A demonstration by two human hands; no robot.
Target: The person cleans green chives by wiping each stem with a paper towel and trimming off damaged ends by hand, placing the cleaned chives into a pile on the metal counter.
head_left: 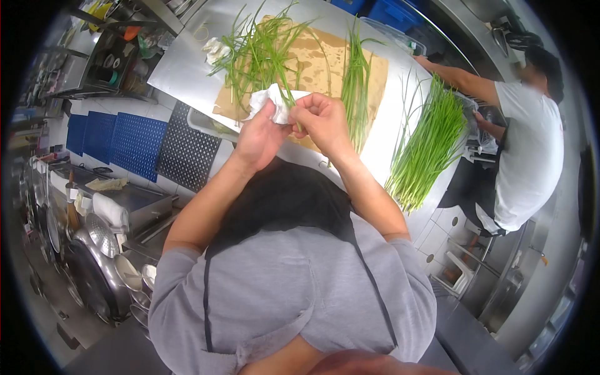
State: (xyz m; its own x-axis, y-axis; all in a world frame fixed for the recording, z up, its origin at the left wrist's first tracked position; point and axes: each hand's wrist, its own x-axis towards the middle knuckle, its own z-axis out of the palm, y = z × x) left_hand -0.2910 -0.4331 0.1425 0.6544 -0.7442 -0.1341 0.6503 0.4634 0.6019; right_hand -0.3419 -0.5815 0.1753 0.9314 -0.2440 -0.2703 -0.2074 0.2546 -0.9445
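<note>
My left hand (259,139) is closed around a crumpled white cloth (273,103) near the table's front edge. Close against it, my right hand (324,120) pinches the lower ends of a few green stalks (286,84), which run up from between the two hands. Beyond the hands a loose, tangled pile of green stalks (259,53) lies on brown paper (322,56). A narrower bunch (356,90) lies straight on the paper's right part. Farther right, a large thick bunch (428,144) rests on the metal table (181,69).
A second crumpled white piece (215,50) lies at the table's far left. Another person (528,137) in a white shirt stands at the right, an arm reaching to the table's edge. Pans and ladles (94,269) fill the lower left. Blue mats (134,144) lie left of the table.
</note>
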